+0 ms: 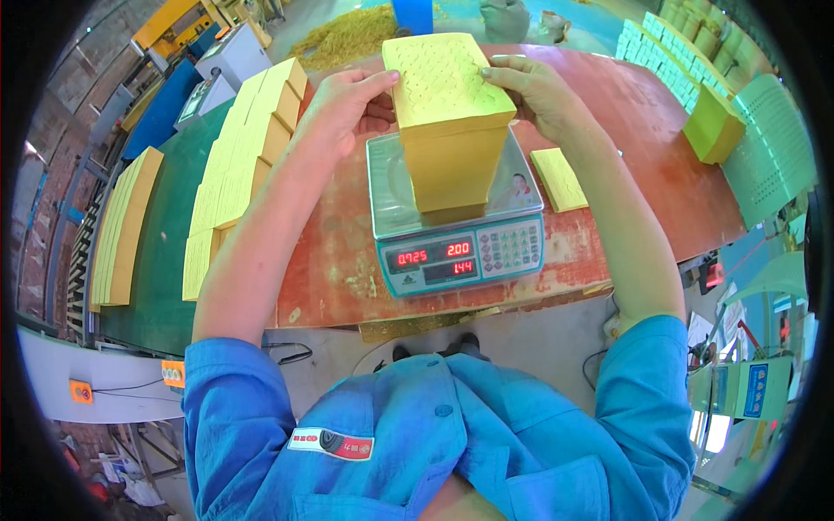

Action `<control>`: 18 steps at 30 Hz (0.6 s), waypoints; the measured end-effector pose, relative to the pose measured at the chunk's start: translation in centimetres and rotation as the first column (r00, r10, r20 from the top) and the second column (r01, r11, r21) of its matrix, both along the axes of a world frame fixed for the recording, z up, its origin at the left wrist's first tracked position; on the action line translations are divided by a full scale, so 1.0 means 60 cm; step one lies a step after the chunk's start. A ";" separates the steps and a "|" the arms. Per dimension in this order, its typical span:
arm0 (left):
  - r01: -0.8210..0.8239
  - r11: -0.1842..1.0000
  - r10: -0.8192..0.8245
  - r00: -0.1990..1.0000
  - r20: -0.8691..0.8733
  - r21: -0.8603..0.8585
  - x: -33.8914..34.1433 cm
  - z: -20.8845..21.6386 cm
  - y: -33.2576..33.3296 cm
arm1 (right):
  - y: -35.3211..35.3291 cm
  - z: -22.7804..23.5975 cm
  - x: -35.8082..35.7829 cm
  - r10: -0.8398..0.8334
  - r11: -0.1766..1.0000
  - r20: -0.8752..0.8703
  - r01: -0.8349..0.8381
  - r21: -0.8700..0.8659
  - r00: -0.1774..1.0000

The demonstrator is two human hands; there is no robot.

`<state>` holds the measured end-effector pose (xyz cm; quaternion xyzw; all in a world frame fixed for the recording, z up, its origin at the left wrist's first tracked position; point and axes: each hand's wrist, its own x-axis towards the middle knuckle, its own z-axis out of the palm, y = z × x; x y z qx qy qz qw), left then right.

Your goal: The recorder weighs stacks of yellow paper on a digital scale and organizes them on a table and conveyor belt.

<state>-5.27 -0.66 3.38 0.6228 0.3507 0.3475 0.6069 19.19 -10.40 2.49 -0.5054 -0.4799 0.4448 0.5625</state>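
Observation:
A tall stack of yellow embossed paper sheets [452, 156] stands upright on a digital scale [408, 204] with a metal pan and lit red digits. My left hand [352, 102] closes on its upper left side, thumb at the top edge. Opposite it, my right hand [532, 91] grips the upper right side, its thumb on the top edge and the other fingers partly hidden behind. A small, low pile of the same yellow paper [560, 180] lies on the red table, right of the scale, beside my right forearm.
Rows of yellow paper stacks [243, 143] line the green surface at left, with another row [128, 227] farther left. At right, a yellow block [714, 126] stands near a perforated green panel [771, 156]. The scale sits near the front edge of the worn red table [326, 278].

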 end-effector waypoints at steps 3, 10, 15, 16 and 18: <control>0.035 0.999 -0.035 0.999 -0.008 -0.017 0.007 -0.007 0.007 | 0.005 -0.007 0.004 -0.023 1.000 -0.006 0.023 0.002 1.000; -0.019 1.000 0.020 0.997 -0.078 0.008 0.013 -0.019 -0.008 | 0.008 -0.036 0.001 -0.117 0.989 0.011 0.116 0.097 0.993; -0.046 0.999 0.043 0.994 -0.105 -0.019 0.001 -0.041 -0.023 | 0.004 -0.067 -0.008 -0.113 0.983 -0.062 0.121 0.141 0.992; -0.077 0.997 0.075 0.994 -0.076 -0.020 -0.004 -0.044 -0.027 | 0.000 -0.065 -0.011 -0.109 0.984 -0.065 0.118 0.137 0.992; -0.121 0.992 0.119 0.992 -0.051 -0.031 -0.025 -0.051 -0.037 | -0.019 -0.061 -0.008 -0.130 0.982 -0.117 0.144 0.123 0.985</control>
